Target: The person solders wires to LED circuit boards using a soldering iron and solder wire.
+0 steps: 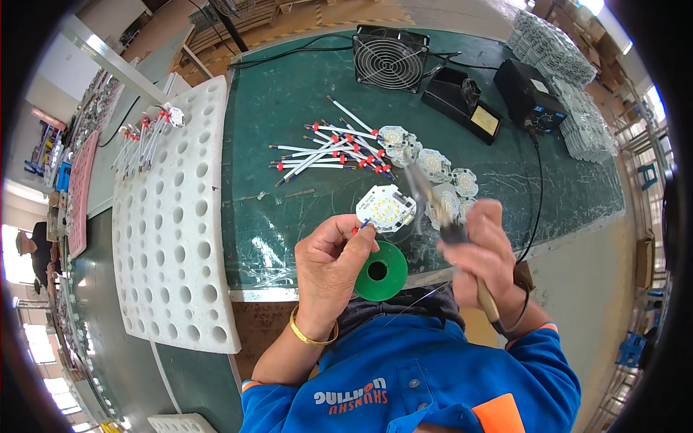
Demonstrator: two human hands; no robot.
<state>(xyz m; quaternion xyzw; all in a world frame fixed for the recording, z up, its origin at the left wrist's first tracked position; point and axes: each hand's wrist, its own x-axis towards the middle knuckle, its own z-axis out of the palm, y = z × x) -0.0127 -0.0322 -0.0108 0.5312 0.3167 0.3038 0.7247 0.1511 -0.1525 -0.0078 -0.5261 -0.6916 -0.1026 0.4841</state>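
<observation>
My left hand [330, 254] pinches a white LED board [390, 208] at its lower left edge, with a bit of red and blue wire showing at the fingertips. My right hand [485, 252] is closed around a soldering iron [491, 302], its front end blurred by motion and pointing up and left, to the right of the board. Just below the held board sits a green spool [396, 268] with a dark centre hole. White wires [328, 150] with red connectors lie in a loose heap beyond my left hand. More LED boards [434, 164] are grouped beyond the iron.
A square fan [390, 59] stands at the far edge, beside a soldering iron stand [462, 105] and a black control unit [529, 94]. Board stacks [577, 108] rise at far right. On the left lies a white foam tray [164, 231] with holes; wired pieces [148, 141] rest at its far end.
</observation>
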